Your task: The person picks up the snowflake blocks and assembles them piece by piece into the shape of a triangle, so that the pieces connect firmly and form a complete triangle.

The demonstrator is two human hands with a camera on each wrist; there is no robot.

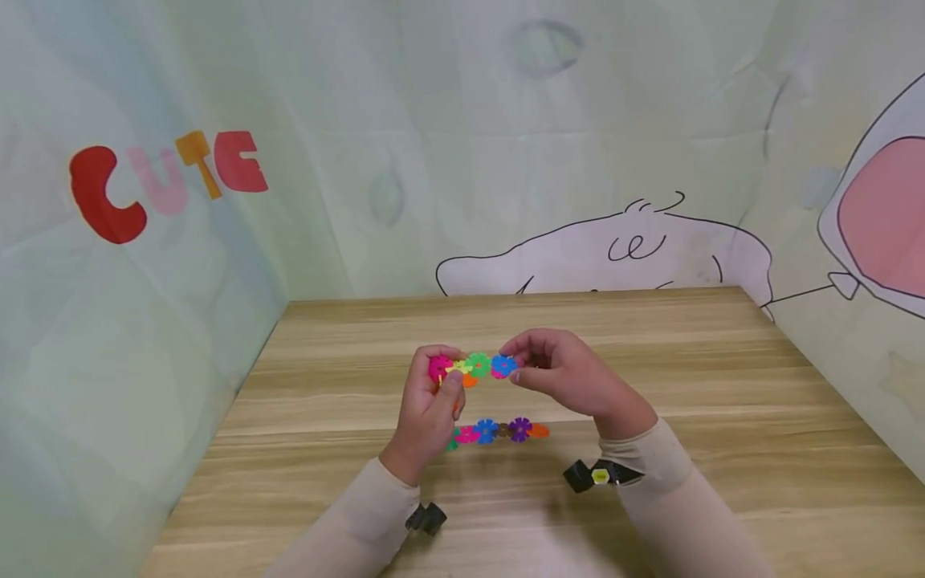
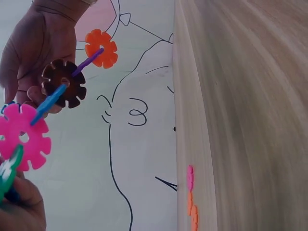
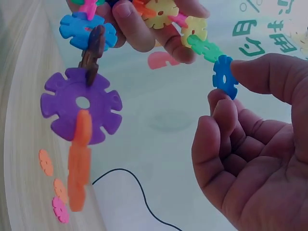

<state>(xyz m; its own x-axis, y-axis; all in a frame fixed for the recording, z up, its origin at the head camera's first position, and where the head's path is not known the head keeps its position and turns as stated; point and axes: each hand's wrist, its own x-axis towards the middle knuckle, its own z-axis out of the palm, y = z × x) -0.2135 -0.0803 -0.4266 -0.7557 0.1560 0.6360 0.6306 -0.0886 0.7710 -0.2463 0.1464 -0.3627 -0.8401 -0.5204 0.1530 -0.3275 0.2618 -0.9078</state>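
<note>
My left hand [image 1: 431, 405] grips a chain of coloured plastic snowflake discs, holding it raised above the table. Near its fingers are a pink disc [image 1: 440, 368], yellow discs [image 3: 161, 13] and a green disc [image 3: 206, 49]. Between thumb and fingers, my right hand [image 1: 571, 373] pinches a blue disc [image 3: 224, 77], which meets the green one; whether they are slotted together I cannot tell. The chain's other stretch extends nearer the body, with a brown disc [image 2: 64, 83], a purple disc [image 3: 82, 103] and an orange end disc [image 2: 101, 48]. My left fingers partly hide the chain's middle.
On the wooden table [image 1: 325, 385] lie a few loose discs: a pink disc [image 3: 60, 209] and an orange disc [image 3: 45, 162] among them. A printed cloth backdrop [image 1: 361, 160] rises behind the table and along its sides.
</note>
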